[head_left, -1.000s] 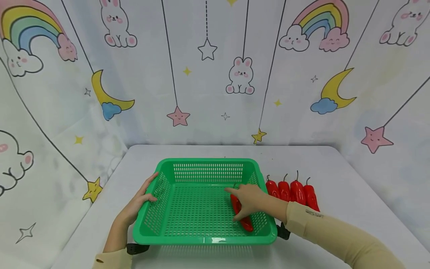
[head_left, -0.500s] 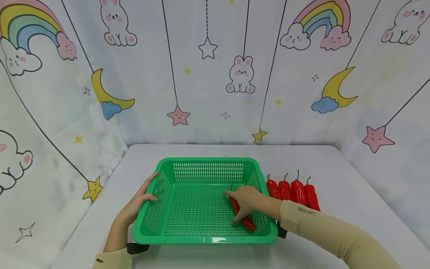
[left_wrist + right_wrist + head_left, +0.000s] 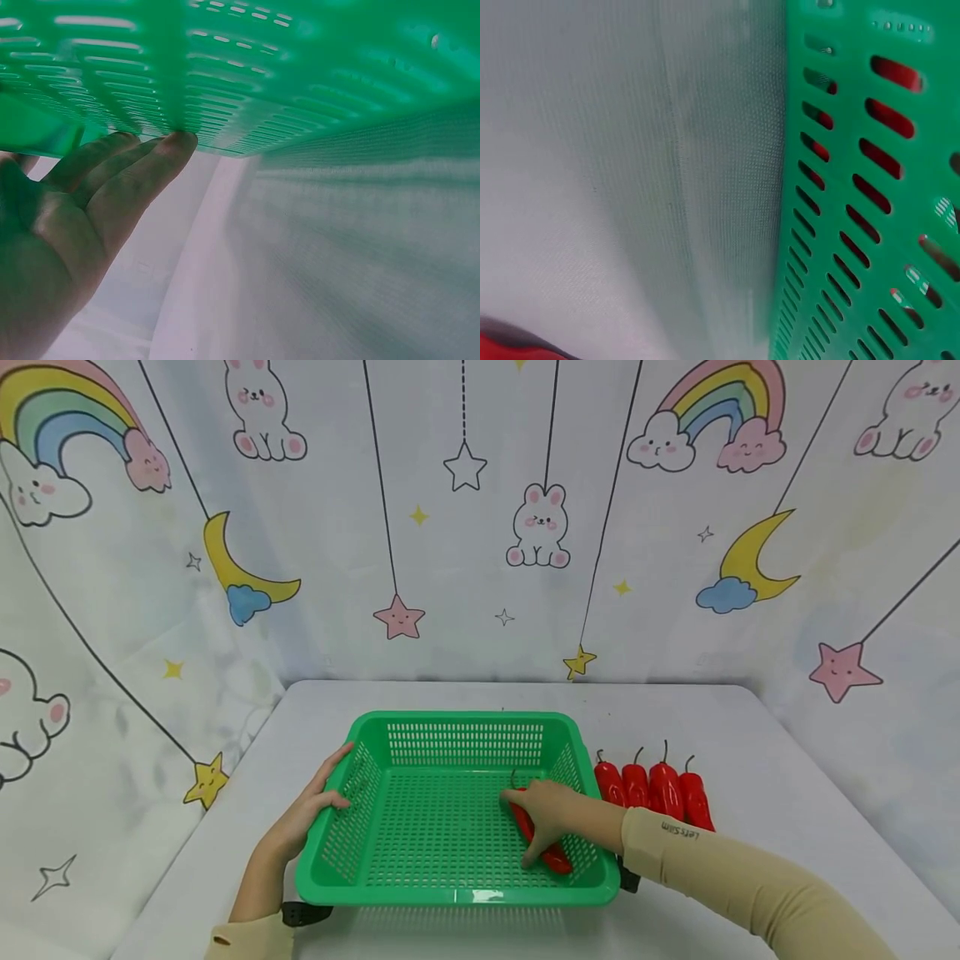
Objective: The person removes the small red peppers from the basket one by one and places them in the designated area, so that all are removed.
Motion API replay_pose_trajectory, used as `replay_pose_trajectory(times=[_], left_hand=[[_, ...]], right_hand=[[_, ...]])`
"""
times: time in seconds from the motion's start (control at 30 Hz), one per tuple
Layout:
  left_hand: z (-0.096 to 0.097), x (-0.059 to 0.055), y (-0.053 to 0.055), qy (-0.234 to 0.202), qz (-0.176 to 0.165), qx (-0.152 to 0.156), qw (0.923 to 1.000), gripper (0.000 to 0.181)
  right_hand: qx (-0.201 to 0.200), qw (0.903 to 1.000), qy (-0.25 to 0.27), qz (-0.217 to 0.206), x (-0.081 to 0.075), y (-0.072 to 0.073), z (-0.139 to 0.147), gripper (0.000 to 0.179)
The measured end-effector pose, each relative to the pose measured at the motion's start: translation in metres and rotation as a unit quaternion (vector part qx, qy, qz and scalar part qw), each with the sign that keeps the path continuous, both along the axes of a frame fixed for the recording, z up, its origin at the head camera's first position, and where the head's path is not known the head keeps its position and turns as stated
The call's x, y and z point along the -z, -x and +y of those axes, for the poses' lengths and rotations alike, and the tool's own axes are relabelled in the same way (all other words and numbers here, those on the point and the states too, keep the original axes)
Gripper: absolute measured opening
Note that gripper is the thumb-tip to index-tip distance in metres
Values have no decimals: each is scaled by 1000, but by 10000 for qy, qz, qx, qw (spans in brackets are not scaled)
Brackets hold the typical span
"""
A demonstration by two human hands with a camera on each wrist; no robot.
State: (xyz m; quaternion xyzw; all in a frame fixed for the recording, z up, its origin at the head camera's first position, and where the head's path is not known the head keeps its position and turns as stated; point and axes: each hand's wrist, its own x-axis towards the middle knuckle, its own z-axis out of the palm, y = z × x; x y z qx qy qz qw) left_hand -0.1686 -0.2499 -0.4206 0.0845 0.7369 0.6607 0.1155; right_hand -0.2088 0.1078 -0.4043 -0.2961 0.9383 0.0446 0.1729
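Observation:
A green slotted plastic basket point(image 3: 390, 896) stands on the white table in the head view. My left hand point(image 3: 296, 827) grips its left rim, thumb over the inner side. In the left wrist view the fingers of this left hand point(image 3: 97, 202) lie against the basket's outer wall point(image 3: 337, 90). Inside the basket, at the right, a red chili pepper point(image 3: 557, 862) lies slanted with its stem toward the back. My right hand point(image 3: 551, 810) reaches over the right rim and holds this pepper, index finger and thumb across it. The other fingers are hidden.
Several red peppers point(image 3: 666, 789) lie in a row on the table point(image 3: 780, 827) just right of the basket, stems pointing back. A patterned curtain point(image 3: 480, 568) closes off the back and sides. Through slots in the right wrist view, red shows behind the basket wall point(image 3: 840, 180).
My right hand has shifted slightly left inside the basket, and the pepper under it has turned a little, its stem end moving left. My left hand stays on the rim.

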Motion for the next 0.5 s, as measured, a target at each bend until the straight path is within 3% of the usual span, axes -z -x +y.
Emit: replay_pose_trajectory(times=[0.27, 0.5], left_hand=[[0, -1, 0, -6, -10, 2, 10000, 81], [0, -1, -1, -41, -35, 16, 10000, 81]], right_hand=[[339, 9962, 521, -603, -2, 1, 1, 88], [400, 9936, 773, -714, -2, 2, 1, 85]])
